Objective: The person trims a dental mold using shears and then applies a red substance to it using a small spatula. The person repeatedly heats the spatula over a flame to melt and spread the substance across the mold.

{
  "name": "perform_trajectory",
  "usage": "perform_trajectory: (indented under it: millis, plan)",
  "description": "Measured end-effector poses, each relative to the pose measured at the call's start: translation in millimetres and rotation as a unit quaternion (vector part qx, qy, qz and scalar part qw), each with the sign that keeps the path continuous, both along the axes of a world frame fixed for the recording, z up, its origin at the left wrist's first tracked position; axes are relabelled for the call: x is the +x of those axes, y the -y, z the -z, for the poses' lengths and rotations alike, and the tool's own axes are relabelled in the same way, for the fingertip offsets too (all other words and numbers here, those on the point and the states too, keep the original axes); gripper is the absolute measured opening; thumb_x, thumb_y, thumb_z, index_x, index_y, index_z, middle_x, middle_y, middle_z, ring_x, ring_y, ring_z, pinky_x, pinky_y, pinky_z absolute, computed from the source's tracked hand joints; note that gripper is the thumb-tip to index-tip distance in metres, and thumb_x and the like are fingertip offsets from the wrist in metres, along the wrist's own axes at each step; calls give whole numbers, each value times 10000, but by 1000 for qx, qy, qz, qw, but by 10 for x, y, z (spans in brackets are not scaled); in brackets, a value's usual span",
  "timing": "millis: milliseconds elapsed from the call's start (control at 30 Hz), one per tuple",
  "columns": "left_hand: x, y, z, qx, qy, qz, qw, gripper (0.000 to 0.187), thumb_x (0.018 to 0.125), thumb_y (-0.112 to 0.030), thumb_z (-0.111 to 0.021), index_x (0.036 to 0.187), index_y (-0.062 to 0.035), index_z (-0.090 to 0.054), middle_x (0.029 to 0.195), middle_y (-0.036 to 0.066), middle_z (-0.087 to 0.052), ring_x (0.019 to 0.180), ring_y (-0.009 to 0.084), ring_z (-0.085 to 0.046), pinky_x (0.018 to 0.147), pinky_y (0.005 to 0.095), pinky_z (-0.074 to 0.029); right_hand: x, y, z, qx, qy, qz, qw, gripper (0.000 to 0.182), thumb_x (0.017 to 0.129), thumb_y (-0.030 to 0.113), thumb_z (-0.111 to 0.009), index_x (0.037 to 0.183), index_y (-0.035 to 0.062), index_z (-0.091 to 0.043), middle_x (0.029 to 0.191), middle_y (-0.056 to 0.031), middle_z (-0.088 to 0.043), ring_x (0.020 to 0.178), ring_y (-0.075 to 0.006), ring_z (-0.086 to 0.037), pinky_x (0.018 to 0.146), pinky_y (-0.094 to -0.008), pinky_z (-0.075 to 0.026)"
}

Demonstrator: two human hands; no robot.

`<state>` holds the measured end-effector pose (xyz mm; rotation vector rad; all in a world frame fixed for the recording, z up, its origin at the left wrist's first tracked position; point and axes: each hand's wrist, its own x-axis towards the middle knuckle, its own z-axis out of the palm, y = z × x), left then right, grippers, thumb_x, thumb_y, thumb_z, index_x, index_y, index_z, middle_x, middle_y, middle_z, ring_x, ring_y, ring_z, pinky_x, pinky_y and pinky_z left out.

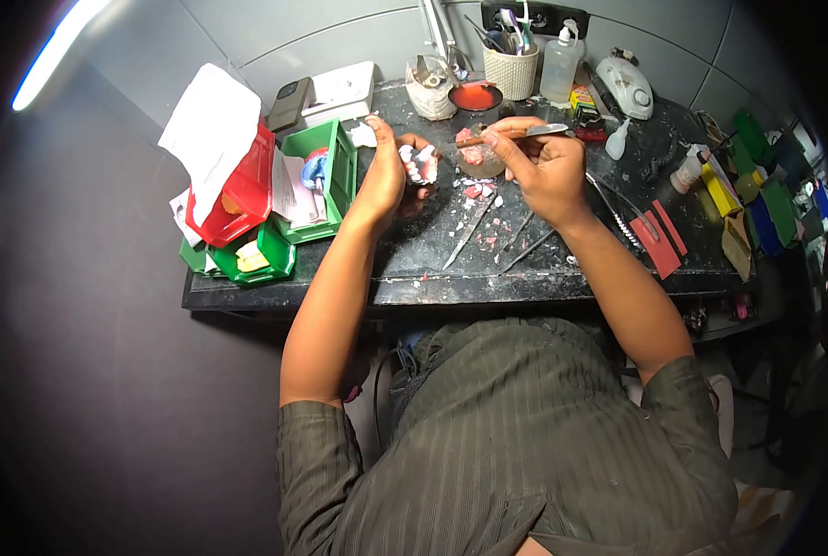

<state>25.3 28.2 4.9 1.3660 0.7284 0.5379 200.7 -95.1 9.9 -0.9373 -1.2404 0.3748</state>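
Note:
My left hand [388,176] is closed around a dental model [422,165] with white teeth and pink wax, held above the bench. In my right hand [548,176], a wax knife [505,138] with a brown handle lies between thumb and fingers. Its silver blade shows above the knuckles, pointing right, while the other end reaches left over a rounded glass vessel [484,167] with pink wax on it. Below both hands are pink and white scraps [477,192]. A slim metal blade tool [467,236] and a dark thin tool [529,251] lie closer to the bench edge.
Green [340,190] and red [238,199] bins with papers stand at left. Behind are a red-filled dish [475,97], a brush cup [510,74] and a clear pump bottle [560,67]. Pink wax sheets [657,246] lie at right, before a coiled cord [618,208].

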Motion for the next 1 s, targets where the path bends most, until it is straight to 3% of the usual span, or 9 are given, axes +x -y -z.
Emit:
perform_trajectory:
  millis: [133,200,233,333,433,567,700,867,1000]
  plan:
    - [-10,11,-14,-7,1,5,1000,952,803,-875,-29,913,-105,-578,626,-23,-492,466,90,-418,365,228,-232,-24,15,-47,30,-14,1,999,91,916,47,-678,961,-31,-693,891,-41,-686,636,-33,-554,535,-187,-431]
    - [-8,5,-15,-4,2,4,1000,960,801,-876,-24,914,-103,-582,620,-21,-491,469,90,-419,367,227,-233,-24,53,-95,16,-13,-9,1000,102,927,25,-649,957,-68,-679,890,-93,-726,753,-94,-681,670,-211,-545]
    - [-9,3,-14,-1,2,3,1000,969,799,-877,-19,914,-101,-587,614,-19,-489,472,91,-420,369,227,-234,14,52,-86,16,-13,-9,1000,102,927,25,-649,957,-68,-679,890,-93,-726,753,-94,-681,670,-211,-545]
    - [-28,-6,-33,-7,2,10,1000,994,796,-879,-9,924,-91,-602,601,-11,-493,475,92,-427,371,230,-237,198,-30,-54,49,-15,92,994,122,910,76,-700,984,-21,-690,803,-16,-684,579,-21,-540,500,-170,-405]
    - [-39,-7,-49,11,15,25,1000,1022,796,-876,1,944,-74,-614,589,6,-505,459,100,-434,369,233,-254,404,-51,-90,69,-9,153,986,159,914,100,-702,983,-41,-679,790,-14,-681,572,-26,-540,512,-169,-420]
    - [-32,-2,-50,-2,56,40,998,1031,800,-873,0,960,-62,-617,587,24,-519,439,110,-440,363,238,-270,462,-50,-61,10,-13,159,987,151,919,100,-697,982,-37,-682,781,-17,-677,576,-26,-538,507,-173,-411]
    - [-35,3,-38,26,98,37,994,1035,800,-867,-3,971,-45,-608,584,39,-519,430,123,-447,342,243,-284,367,-16,-138,54,-25,156,986,141,921,95,-692,982,-32,-686,778,-18,-674,571,-29,-532,501,-176,-403]
    - [-1,21,-46,41,94,23,994,1058,765,-889,23,991,-55,-587,591,54,-521,428,129,-457,355,249,-299,182,82,-161,5,-36,-19,999,113,922,67,-678,974,-33,-685,772,-23,-673,576,-35,-531,499,-186,-398]
    - [-10,19,-49,37,103,12,994,1049,771,-883,24,998,-56,-581,598,58,-522,427,128,-455,355,253,-303,55,83,-122,-19,-26,-71,997,103,918,64,-680,975,-20,-688,862,-53,-706,612,-35,-550,536,-178,-426]
